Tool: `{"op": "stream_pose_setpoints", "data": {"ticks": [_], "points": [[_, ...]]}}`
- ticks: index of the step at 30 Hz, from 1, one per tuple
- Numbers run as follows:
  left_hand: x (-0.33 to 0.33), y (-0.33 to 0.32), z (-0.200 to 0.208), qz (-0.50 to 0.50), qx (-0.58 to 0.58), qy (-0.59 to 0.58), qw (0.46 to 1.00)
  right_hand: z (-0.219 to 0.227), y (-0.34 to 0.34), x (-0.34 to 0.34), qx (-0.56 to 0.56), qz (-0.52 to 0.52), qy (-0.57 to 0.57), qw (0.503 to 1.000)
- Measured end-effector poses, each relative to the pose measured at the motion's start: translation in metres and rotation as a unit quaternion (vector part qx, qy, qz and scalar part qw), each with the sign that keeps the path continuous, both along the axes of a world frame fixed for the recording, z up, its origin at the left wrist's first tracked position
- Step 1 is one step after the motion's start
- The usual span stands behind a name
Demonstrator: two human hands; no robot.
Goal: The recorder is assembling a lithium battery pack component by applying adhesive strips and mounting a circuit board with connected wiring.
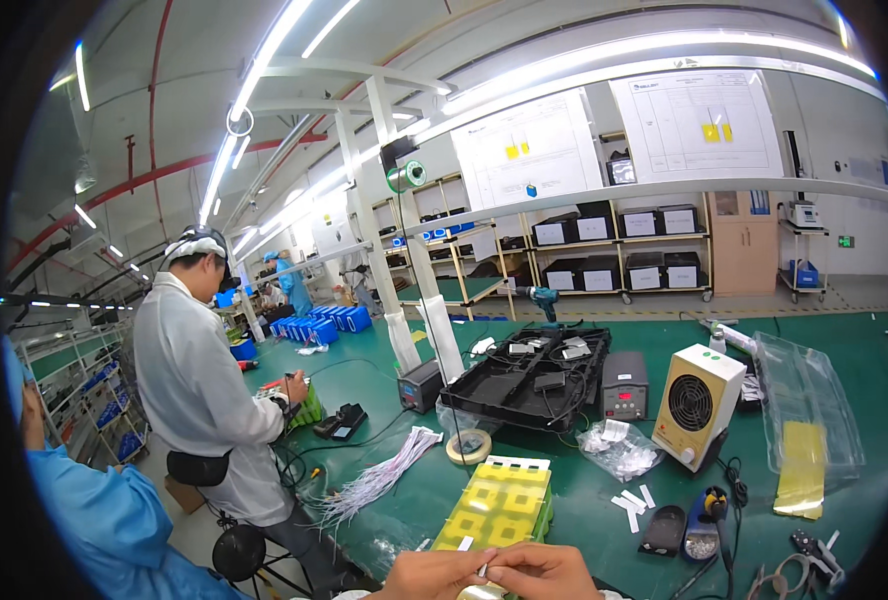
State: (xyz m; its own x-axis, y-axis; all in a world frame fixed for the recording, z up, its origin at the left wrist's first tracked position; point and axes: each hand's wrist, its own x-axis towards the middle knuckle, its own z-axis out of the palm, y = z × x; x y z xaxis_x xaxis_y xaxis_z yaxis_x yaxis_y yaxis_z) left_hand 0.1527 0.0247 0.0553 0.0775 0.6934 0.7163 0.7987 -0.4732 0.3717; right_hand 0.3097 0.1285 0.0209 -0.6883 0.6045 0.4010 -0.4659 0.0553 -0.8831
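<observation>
At the lower edge, my left hand (434, 574) and my right hand (544, 572) meet fingertip to fingertip. Both are closed in a pinch on a small white piece (483, 570), mostly hidden by the fingers. Just beyond them lies a battery pack (497, 497) with a yellow sheet over its top and green sides. Its far edge shows a white strip with dark openings. A small white strip (465, 543) rests on the yellow top beside my left hand. Something shiny and yellow shows below my fingers.
Loose white strips (632, 508), a soldering iron stand (705, 522) and scissors (779, 580) lie to the right. Farther back are a bag of white parts (619, 447), an ionizing fan (699, 405), a black tray (529, 385) and a tape roll (469, 446). White wires (384, 476) spread leftward; a co-worker (204, 370) stands beyond.
</observation>
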Motion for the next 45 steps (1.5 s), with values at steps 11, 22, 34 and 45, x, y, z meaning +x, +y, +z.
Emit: {"op": "stream_pose_setpoints", "data": {"ticks": [11,22,34,45], "points": [[0.000,0.000,0.004,0.012,0.052,0.056,0.997,-0.013,0.003,-0.004,-0.136,0.072,-0.003,0.988],[-0.003,-0.004,0.004,0.014,0.052,0.165,0.985,-0.032,-0.006,0.005,-0.039,-0.048,-0.012,0.998],[-0.004,-0.028,0.014,0.020,0.130,0.052,0.990,-0.042,0.009,-0.010,-0.060,0.056,-0.066,0.994],[-0.029,-0.023,-0.038,0.005,0.057,0.040,0.998,-0.043,-0.001,0.003,-0.093,0.069,-0.116,0.987]]}}
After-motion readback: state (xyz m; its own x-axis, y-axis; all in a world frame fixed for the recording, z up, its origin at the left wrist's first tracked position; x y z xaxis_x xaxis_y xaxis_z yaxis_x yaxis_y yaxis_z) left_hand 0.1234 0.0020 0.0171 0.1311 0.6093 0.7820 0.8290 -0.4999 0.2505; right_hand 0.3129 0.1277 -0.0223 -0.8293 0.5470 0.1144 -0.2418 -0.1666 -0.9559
